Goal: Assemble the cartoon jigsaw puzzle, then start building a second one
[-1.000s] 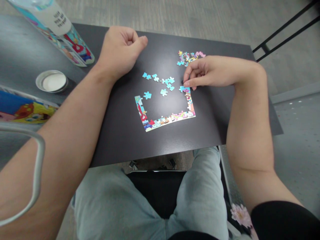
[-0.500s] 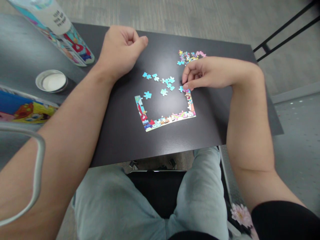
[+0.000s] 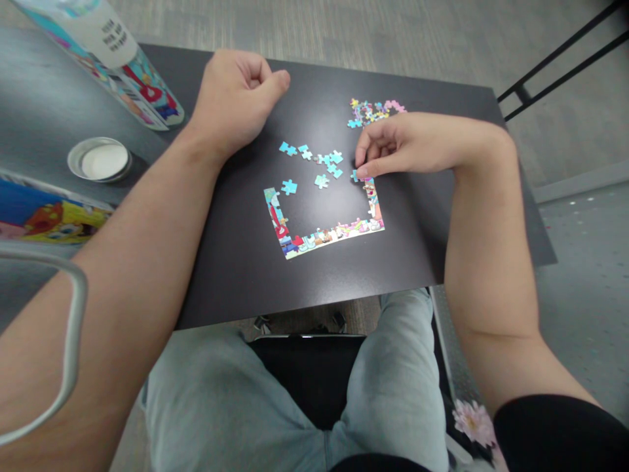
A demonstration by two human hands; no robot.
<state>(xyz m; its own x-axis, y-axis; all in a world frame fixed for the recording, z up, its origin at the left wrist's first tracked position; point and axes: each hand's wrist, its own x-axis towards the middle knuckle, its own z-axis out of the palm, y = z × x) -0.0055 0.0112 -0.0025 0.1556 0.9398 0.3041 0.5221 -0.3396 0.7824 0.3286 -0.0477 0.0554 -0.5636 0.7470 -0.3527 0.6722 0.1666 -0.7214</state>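
Observation:
My right hand is closed, thumb and fingertips on a blue jigsaw piece at the upper end of the right side of a joined puzzle border. That border forms three sides: left, bottom and right. Curled in a loose fist, my left hand rests on the dark table near its far left part; nothing shows in it. Between the hands lie several loose blue pieces, one of them close to the border's upper left end. Fingers partly hide the piece under my right hand.
A heap of small colourful pieces lies beyond my right hand on the dark table. At left stand a tall printed tube, a round metal lid and a cartoon box. A grey cable loop hangs at lower left.
My right hand's fingertips have shifted slightly left over the blue jigsaw piece at the border's upper right end. My left hand keeps its fist, and the loose pieces lie as before.

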